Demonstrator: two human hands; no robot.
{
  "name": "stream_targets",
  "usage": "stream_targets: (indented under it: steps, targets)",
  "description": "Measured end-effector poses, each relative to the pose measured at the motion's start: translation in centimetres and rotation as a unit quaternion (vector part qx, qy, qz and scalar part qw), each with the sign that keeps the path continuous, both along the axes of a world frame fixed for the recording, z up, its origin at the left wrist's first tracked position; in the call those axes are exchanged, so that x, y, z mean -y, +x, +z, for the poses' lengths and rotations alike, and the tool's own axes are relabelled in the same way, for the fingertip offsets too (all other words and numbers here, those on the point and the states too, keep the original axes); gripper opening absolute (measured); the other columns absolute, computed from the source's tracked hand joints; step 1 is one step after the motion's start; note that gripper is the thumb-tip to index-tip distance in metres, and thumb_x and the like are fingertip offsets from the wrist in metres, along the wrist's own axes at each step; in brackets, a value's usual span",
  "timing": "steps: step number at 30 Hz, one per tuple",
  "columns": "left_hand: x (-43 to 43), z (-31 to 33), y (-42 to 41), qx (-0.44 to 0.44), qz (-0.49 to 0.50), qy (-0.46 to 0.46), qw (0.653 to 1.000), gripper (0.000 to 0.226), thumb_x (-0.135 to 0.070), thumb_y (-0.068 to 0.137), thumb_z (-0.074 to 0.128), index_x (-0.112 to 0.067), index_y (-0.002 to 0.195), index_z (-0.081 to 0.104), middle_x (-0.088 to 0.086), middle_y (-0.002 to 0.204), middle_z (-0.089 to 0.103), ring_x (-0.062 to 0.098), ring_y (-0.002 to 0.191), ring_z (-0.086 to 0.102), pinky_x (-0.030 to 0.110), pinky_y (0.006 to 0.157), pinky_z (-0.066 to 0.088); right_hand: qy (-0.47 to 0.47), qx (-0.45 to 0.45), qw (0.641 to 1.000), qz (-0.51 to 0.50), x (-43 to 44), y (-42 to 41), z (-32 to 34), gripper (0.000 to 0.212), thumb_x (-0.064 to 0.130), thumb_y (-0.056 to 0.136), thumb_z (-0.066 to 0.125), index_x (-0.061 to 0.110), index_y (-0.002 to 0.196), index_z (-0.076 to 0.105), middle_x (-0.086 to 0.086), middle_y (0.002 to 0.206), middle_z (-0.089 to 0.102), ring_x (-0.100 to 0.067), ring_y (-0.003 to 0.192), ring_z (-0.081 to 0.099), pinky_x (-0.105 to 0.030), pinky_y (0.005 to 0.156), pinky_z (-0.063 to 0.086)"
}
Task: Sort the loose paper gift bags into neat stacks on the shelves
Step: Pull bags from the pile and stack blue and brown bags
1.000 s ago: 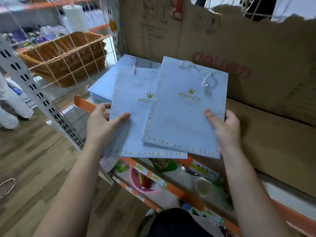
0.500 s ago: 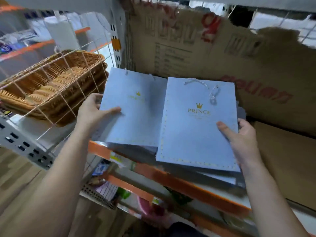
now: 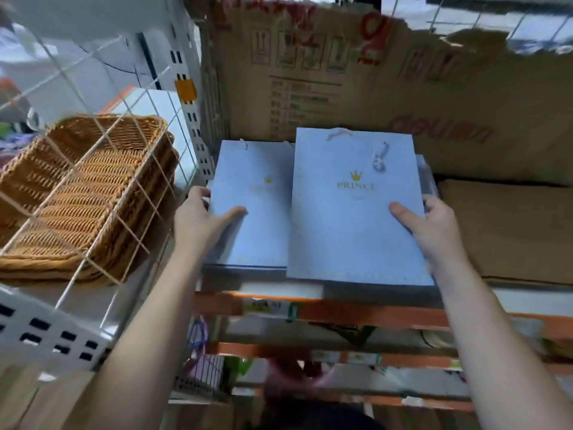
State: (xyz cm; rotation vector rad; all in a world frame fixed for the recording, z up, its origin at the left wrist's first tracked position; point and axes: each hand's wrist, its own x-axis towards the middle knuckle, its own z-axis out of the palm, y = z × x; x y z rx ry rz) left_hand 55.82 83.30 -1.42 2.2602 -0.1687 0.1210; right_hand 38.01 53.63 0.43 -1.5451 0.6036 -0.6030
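Left hand (image 3: pixel 198 218) grips one pale-blue bag (image 3: pixel 254 218); right hand (image 3: pixel 431 231) grips the gold-lettered "PRINCE" bag (image 3: pixel 350 237).

Shop, orange-edged shelves (image 3: pixel 372 315), price labels (image 3: pixel 269 307), wicker basket (image 3: pixel 77 197), cardboard carton (image 3: pixel 341 72)

**Two blue gift bags moved from mid-air onto the shelf**

A second earlier, the person held two pale blue PRINCE bags in the air in front of the shelf (image 3: pixel 372 311), the right one lapping well over the left. Both arms then reached forward. The left bag (image 3: pixel 251 212) came to lie flat on a stack of blue bags (image 3: pixel 245 271). The right bag (image 3: pixel 350 231) settled just beside it, covering only the left bag's right edge. The left hand (image 3: pixel 198 221) and right hand (image 3: pixel 434 231) travelled in with the bags, each thumb on top. The camera drew closer to the shelf, so the wicker basket (image 3: pixel 83 193) appeared larger and lower on the left.
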Motion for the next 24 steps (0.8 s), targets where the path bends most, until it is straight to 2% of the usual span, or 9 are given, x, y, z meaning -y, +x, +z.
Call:
stream_targets:
  steps: [2, 5, 8, 10, 14, 16, 18, 21, 24]
  targets:
    - [0.2, -0.3, 0.3, 0.008, -0.003, 0.023, 1.000, 0.068, -0.055, 0.062, 0.081, -0.012, 0.107, 0.055, 0.003, 0.100, 0.059, 0.022, 0.090, 0.056, 0.031, 0.074, 0.041, 0.014, 0.002, 1.000, -0.006, -1.4, 0.3, -0.2, 0.013, 0.016, 0.084, 0.073, 0.018, 0.094, 0.065, -0.003, 0.098, 0.074, -0.020, 0.084, 0.072, -0.035, 0.072, 0.057]
    - [0.2, -0.3, 0.9, 0.033, -0.001, 0.049, 0.998, 0.072, -0.056, 0.065, 0.079, -0.009, 0.114, 0.053, 0.009, 0.111, 0.058, 0.027, 0.102, 0.055, 0.035, 0.080, 0.042, -0.002, -0.006, 1.000, -0.009, -3.9, 1.6, -0.3, 0.011, 0.014, 0.087, 0.070, 0.017, 0.095, 0.064, -0.004, 0.099, 0.072, -0.014, 0.082, 0.071, -0.031, 0.069, 0.057]
    - [-0.4, -0.2, 0.8, 0.057, -0.003, 0.012, 0.998, 0.046, -0.040, 0.089, 0.060, -0.004, 0.117, 0.054, 0.016, 0.114, 0.059, 0.032, 0.107, 0.054, 0.037, 0.085, 0.040, -0.043, -0.031, 0.999, 0.007, -6.1, 3.6, -0.4, 0.015, 0.014, 0.087, 0.067, 0.012, 0.101, 0.063, -0.008, 0.102, 0.071, -0.022, 0.089, 0.070, -0.040, 0.079, 0.058]
    - [-0.9, -0.1, -0.1, 0.068, -0.001, -0.027, 0.997, 0.038, -0.033, 0.097, 0.046, -0.003, 0.119, 0.055, 0.017, 0.115, 0.059, 0.032, 0.106, 0.054, 0.037, 0.085, 0.039, -0.072, -0.054, 0.996, 0.019, -7.2, 4.9, -0.4, 0.024, 0.016, 0.086, 0.067, 0.007, 0.108, 0.062, -0.009, 0.105, 0.070, -0.025, 0.092, 0.068, -0.046, 0.083, 0.056]
    - [-1.9, -0.3, -2.4, 0.075, -0.041, -0.034, 0.996, 0.042, -0.033, 0.099, 0.041, -0.003, 0.126, 0.053, 0.012, 0.120, 0.059, 0.023, 0.108, 0.056, 0.029, 0.083, 0.037, -0.124, -0.093, 0.988, -0.007, -8.7, 6.9, -0.2, 0.034, 0.023, 0.079, 0.076, 0.007, 0.103, 0.059, -0.007, 0.101, 0.068, -0.022, 0.088, 0.065, -0.033, 0.073, 0.053]
    - [-2.4, -0.8, -3.0, 0.082, -0.060, -0.029, 0.994, 0.043, -0.033, 0.099, 0.042, -0.003, 0.128, 0.051, 0.013, 0.121, 0.059, 0.024, 0.108, 0.057, 0.031, 0.085, 0.041, -0.222, -0.152, 0.963, -0.030, -8.9, 7.3, 0.2, 0.041, 0.033, 0.074, 0.080, 0.007, 0.098, 0.058, -0.002, 0.092, 0.063, -0.020, 0.082, 0.058, -0.030, 0.064, 0.041]
    - [-2.8, -1.5, -3.3, 0.086, -0.074, -0.005, 0.994, 0.044, -0.035, 0.099, 0.042, -0.003, 0.129, 0.050, 0.014, 0.123, 0.057, 0.027, 0.113, 0.054, 0.039, 0.091, 0.043, -0.315, -0.228, 0.921, -0.036, -8.8, 7.4, 0.6, 0.049, 0.047, 0.073, 0.078, 0.009, 0.096, 0.057, -0.001, 0.087, 0.060, -0.022, 0.080, 0.053, -0.031, 0.059, 0.033]
    - [-3.0, -2.2, -3.8, 0.110, -0.096, 0.046, 0.988, 0.048, -0.040, 0.098, 0.040, -0.003, 0.127, 0.051, 0.014, 0.123, 0.056, 0.031, 0.117, 0.049, 0.043, 0.094, 0.040, -0.393, -0.304, 0.867, -0.037, -8.6, 7.6, 0.5, 0.060, 0.062, 0.071, 0.071, 0.011, 0.096, 0.052, -0.005, 0.095, 0.061, -0.029, 0.085, 0.058, -0.031, 0.050, 0.026]
    - [-2.7, -2.3, -4.6, 0.141, -0.102, 0.086, 0.981, 0.043, -0.031, 0.098, 0.046, 0.000, 0.128, 0.049, 0.018, 0.126, 0.054, 0.032, 0.120, 0.047, 0.042, 0.099, 0.037, -0.413, -0.298, 0.860, -0.037, -8.8, 7.4, 0.6, 0.066, 0.063, 0.071, 0.070, 0.011, 0.103, 0.047, -0.006, 0.100, 0.056, -0.029, 0.086, 0.056, -0.031, 0.056, 0.030]
